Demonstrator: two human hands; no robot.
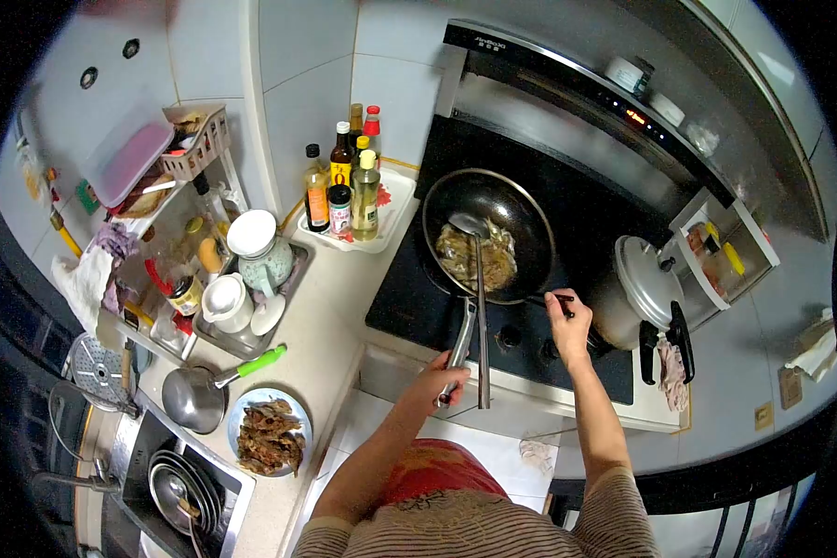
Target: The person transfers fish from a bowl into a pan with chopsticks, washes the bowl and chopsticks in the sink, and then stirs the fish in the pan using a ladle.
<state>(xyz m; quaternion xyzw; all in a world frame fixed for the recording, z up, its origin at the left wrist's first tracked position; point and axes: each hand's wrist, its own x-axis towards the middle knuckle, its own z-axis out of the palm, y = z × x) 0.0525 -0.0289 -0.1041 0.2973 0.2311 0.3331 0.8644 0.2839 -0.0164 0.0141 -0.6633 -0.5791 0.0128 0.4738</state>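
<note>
A dark wok point(526, 209) sits on the black stovetop, with browned food point(498, 259) in its bottom. My left hand point(437, 381) is closed around the wok's metal handle point(461, 339). A long metal ladle point(481, 321) leans in the wok, its head on the food and its handle reaching over the rim beside my left hand. To the right of the wok, my right hand point(570, 321) pinches thin dark sticks point(564, 298) that look like chopsticks. Their far ends lie near the wok's rim and are hard to make out.
A lidded pressure cooker point(637, 284) stands right of the wok. Sauce bottles point(365, 200) fill a white tray point(381, 240) at the back left. A plate of fried food point(272, 435), a saucepan point(193, 397) and a sink point(242, 484) with stacked bowls are on the left.
</note>
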